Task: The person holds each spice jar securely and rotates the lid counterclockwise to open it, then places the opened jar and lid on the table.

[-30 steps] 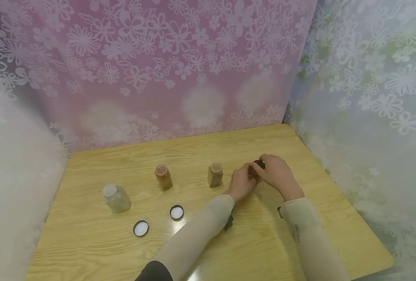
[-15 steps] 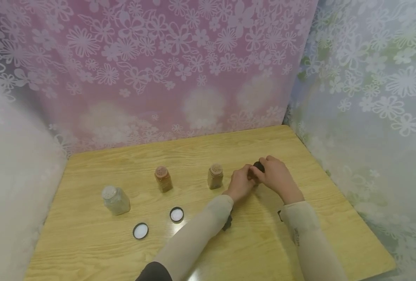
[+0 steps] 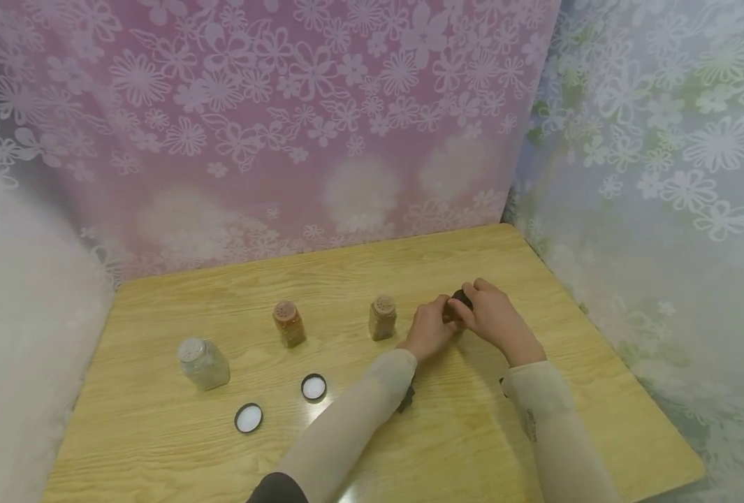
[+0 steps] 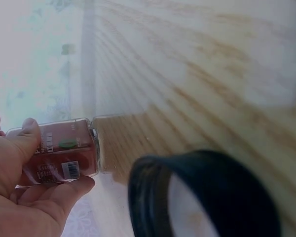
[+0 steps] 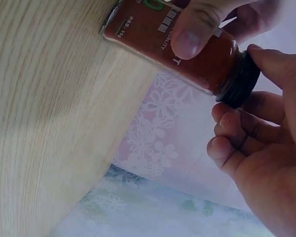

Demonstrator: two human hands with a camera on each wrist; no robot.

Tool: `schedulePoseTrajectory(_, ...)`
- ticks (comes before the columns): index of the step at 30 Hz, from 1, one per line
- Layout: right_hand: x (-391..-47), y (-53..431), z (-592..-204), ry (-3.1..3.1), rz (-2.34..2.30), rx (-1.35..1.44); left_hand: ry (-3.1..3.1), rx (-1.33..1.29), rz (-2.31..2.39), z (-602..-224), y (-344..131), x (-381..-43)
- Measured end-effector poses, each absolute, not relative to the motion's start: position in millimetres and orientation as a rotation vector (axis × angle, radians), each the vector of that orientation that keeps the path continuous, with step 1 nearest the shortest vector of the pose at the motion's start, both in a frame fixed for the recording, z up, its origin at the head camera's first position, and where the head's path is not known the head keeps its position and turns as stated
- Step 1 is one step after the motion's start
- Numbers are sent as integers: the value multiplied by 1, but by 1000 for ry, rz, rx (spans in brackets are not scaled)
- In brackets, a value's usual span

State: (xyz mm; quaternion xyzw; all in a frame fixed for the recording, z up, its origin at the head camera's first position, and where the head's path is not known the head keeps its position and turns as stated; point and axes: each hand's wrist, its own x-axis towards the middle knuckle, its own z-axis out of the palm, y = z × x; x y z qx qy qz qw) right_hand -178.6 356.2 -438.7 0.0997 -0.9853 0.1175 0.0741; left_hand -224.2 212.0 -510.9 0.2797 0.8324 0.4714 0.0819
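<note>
At the right of the table, my left hand [image 3: 430,330] grips a square glass spice jar [image 5: 143,30] filled with red-brown powder. In the right wrist view its thumb lies across the printed label. The jar's base is at the tabletop, as the left wrist view shows. My right hand [image 3: 497,318] holds the jar's black lid [image 5: 242,81] between thumb and fingers, and the lid sits on the jar's mouth. From the head, the hands hide most of this jar. Just left of them stands a shaker jar [image 3: 383,318] of brownish seasoning, its perforated top bare.
Farther left stand an orange-red shaker jar [image 3: 290,325] and a pale, larger shaker jar [image 3: 205,365], both with perforated tops. Two black lids with white liners, one lid [image 3: 314,388] and another lid [image 3: 249,418], lie liner up. A black lid [image 4: 227,192] looms close in the left wrist view.
Both hands stay on the jar and its lid with almost no visible movement. The head view has shifted slightly, so the jars and loose lids appear a little lower and farther left.
</note>
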Motion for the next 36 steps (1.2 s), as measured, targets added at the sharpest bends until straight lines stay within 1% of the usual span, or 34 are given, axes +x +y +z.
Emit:
schedulePoseTrajectory(12, -179, 358, -439, -2946, 320, 353, 2473, 812, 1331, -504, 211, -226)
schedulePoseTrajectory(22, -179, 359, -437, -2942, 362, 396, 2405, 813, 1377, -510, 213, -232)
schedulePoseTrajectory(27, -178, 359, -436, -2947, 364, 430, 2401, 837, 1407, -509, 213, -231)
schedulePoseTrajectory(36, -174, 359, -430, -2985, 390, 458, 2396, 772, 1352, -504, 210, -227)
